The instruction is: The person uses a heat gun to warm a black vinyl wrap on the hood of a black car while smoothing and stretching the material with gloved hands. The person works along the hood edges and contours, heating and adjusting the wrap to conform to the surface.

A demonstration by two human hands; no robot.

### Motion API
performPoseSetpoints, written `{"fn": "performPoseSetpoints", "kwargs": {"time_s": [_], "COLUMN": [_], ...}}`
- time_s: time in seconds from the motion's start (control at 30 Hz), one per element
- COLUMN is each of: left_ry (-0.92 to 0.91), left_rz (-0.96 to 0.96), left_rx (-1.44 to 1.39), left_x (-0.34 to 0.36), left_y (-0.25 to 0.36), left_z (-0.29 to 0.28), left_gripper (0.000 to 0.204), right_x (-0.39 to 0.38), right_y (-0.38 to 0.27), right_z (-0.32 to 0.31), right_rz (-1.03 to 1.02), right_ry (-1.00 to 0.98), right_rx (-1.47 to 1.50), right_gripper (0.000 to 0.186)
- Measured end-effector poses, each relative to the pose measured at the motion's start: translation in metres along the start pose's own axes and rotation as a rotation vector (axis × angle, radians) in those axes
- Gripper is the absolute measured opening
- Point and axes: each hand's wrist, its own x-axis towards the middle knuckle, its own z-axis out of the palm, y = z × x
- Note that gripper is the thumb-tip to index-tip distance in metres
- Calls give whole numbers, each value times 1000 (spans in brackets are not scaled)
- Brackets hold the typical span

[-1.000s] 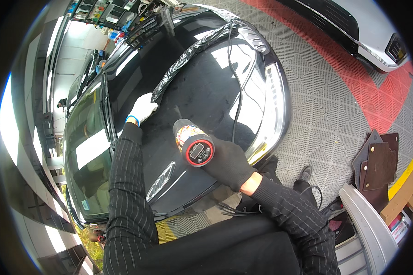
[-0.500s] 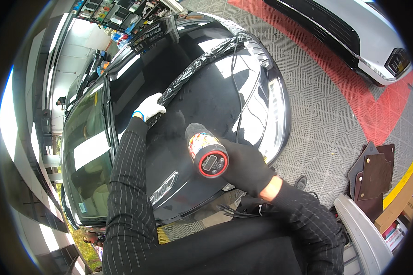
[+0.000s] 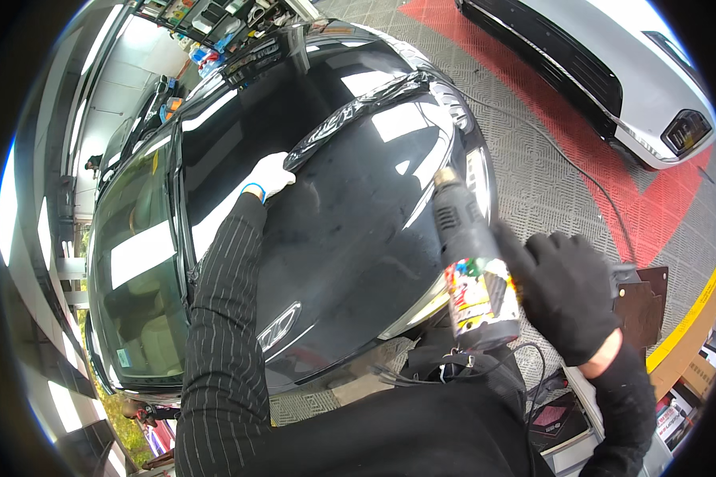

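Observation:
My left hand [image 3: 270, 176], in a white glove, is closed on the end of a crinkled dark film strip [image 3: 342, 119] lying across the glossy black car's hood [image 3: 330, 230]. My right hand [image 3: 565, 290], in a black glove, holds a dark heat gun [image 3: 469, 278] covered in colourful stickers, above the right part of the hood. Its narrow nozzle points away from me, toward the far right of the hood; its grip is mostly hidden by the glove. A black cord [image 3: 537, 397] hangs below it. The windscreen [image 3: 139, 310] is left of my left arm.
A white car [image 3: 644, 95] stands at upper right on grey and red floor tiles [image 3: 676, 199]. A long cable [image 3: 581, 171] runs over the floor. Dark mats [image 3: 652, 286] and cardboard [image 3: 684, 350] lie at right. Shelves [image 3: 199, 16] of supplies stand at the back.
My right hand has moved right and turned the heat gun from end-on to side-on. My left hand has shifted slightly up and right. The cord across the hood has swung onto the floor.

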Motion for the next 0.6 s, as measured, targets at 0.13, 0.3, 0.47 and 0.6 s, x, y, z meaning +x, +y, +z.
{"fn": "performPoseSetpoints", "kwargs": {"time_s": [0.13, 0.3, 0.47, 0.6], "left_ry": [12, -13, -78, -45], "left_rz": [-38, -2, 27, 27], "left_rx": [23, -63, -100, -53], "left_x": [3, -1, 1, 1], "left_y": [-3, -1, -3, -6], "left_z": [1, -7, -17, -14], "left_gripper": [41, 39, 35, 33], "right_x": [-6, 8, 46, 68], "right_y": [-42, -95, -142, -173], "right_z": [41, 97, 132, 144], "right_rz": [55, 178, 279, 343], "right_ry": [-52, 60, 73, 185], "right_rx": [219, 629, 1215, 1300], "right_gripper": [56, 56, 59, 48]}}
